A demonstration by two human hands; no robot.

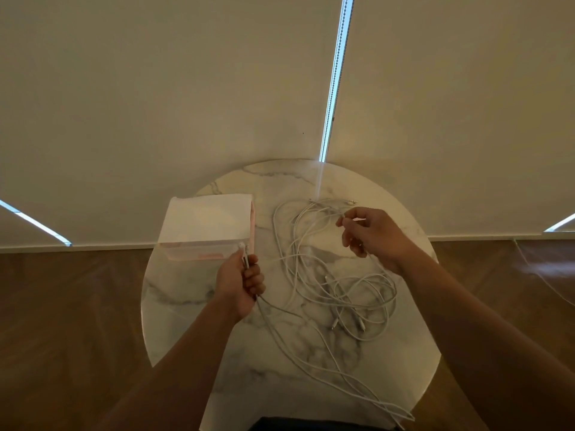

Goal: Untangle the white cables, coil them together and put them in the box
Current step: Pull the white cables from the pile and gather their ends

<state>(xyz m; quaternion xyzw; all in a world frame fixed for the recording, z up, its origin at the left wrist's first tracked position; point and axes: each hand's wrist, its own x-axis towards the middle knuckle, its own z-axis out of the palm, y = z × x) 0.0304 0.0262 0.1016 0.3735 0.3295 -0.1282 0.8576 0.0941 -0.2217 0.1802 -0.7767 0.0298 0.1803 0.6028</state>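
A tangle of white cables sprawls over the right half of the round marble table, with strands trailing to the near edge. My left hand grips cable ends, whose plugs stick up beside the near right corner of the box. My right hand pinches another cable end above the far part of the tangle. The white box with pink sides stands on the table's left far side.
The table stands against a wall of cream roller blinds. Wooden floor lies on both sides of it. More plugs lie at the far edge of the tangle, near the bright gap between the blinds.
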